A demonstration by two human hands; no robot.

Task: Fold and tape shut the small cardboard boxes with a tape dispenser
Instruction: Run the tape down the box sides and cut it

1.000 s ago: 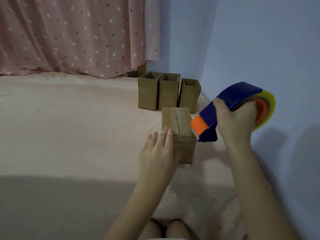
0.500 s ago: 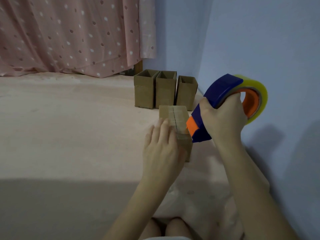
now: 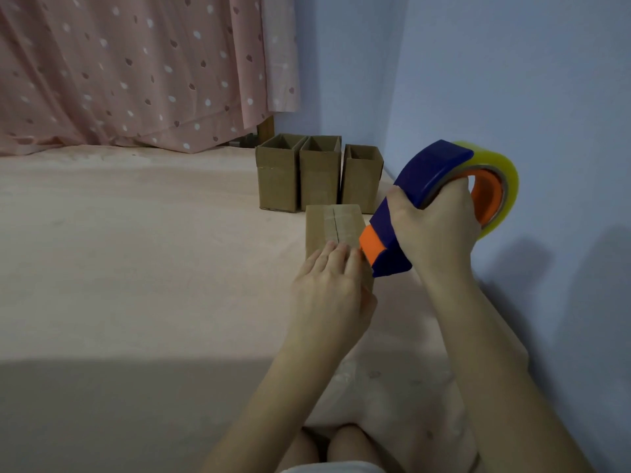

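Since a second ago the left hand [image 3: 329, 288] has been slid further onto the near end of the closed box [image 3: 333, 230], fingers flat and pressed down. The tape dispenser [image 3: 440, 203], gripped by the right hand [image 3: 433, 230], has been lowered to the box's near right edge; taping looks imminent. The box lies on the bed [image 3: 136, 250], long axis and seam pointing away, towards three open boxes [image 3: 317, 179].

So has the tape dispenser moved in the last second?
Yes. The tape dispenser has come down and left, toward the closed box; its orange nose now meets the box's near right edge.
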